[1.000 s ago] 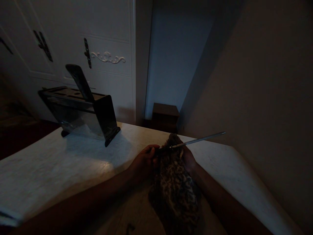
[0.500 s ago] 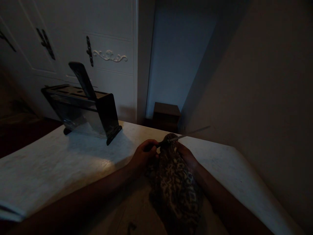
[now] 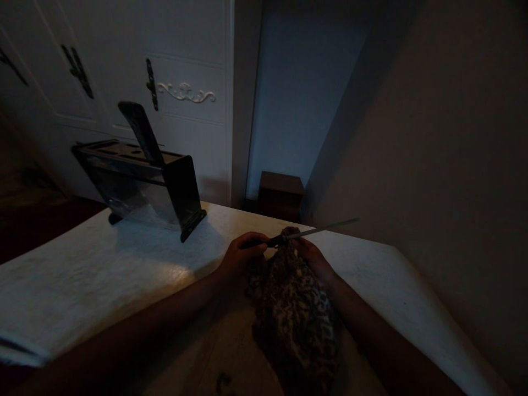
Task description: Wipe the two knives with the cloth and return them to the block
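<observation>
My left hand (image 3: 243, 253) is closed round the dark handle of a knife (image 3: 325, 227), whose long thin blade points to the right. A brown and cream patterned cloth (image 3: 295, 308) hangs from my right hand (image 3: 311, 256), which is closed on its upper end. Part of the cloth is bunched up against the knife where the blade meets the handle. The cloth hides most of my right fingers. To the left, a knife block (image 3: 136, 187) with clear sides and black ends stands on the table, one black-handled knife (image 3: 142, 132) upright in it.
The pale marble-patterned table (image 3: 165, 264) runs under my arms. White cabinet doors (image 3: 185, 143) with dark handles stand behind it. A small brown box-like piece of furniture (image 3: 281, 184) sits beyond the far edge, and a wall (image 3: 433, 137) rises at the right. The room is dim.
The knife has turned slightly, its tip now a little lower and farther right. The cloth has shifted and creased more around the blade's base. The knife block has not moved.
</observation>
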`<state>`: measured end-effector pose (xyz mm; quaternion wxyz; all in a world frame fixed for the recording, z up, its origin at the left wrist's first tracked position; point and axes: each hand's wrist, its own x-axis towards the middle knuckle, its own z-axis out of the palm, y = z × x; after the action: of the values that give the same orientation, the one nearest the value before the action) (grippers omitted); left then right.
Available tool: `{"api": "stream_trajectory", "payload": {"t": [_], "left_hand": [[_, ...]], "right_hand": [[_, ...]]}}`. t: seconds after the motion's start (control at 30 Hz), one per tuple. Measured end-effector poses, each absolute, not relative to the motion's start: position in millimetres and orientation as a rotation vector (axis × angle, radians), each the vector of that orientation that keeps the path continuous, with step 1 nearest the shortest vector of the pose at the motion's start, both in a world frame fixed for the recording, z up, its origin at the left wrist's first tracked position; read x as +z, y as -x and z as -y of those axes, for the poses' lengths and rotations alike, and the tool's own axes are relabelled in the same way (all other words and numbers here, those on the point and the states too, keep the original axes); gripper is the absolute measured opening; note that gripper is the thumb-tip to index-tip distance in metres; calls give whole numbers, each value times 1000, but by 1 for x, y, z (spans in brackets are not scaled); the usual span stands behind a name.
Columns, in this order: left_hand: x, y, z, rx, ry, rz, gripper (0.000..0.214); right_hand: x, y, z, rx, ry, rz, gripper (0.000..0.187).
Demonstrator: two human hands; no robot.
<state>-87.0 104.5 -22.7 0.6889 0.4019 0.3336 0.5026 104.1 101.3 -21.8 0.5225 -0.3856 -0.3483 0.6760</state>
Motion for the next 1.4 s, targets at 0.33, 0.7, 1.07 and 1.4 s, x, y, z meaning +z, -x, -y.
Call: {"api": "stream_trajectory", "payload": {"t": [0.33, 0.7, 1.07, 1.4], "left_hand": [[-16, 90, -94, 1067, -1378, -868, 44], [-25, 88, -99, 959, -1320, -834, 46], [-26, 83, -92, 1036, -1316, -841, 41], [-23, 81, -81, 992, -1839, -928, 37]], "right_hand": [[-17, -103, -100, 1526, 930, 866, 30], [-24, -100, -103, 1366, 998, 818, 41], [-23, -86, -93, 1346, 1096, 955, 53], [-28, -75, -84, 1430, 918, 1229, 58]]}}
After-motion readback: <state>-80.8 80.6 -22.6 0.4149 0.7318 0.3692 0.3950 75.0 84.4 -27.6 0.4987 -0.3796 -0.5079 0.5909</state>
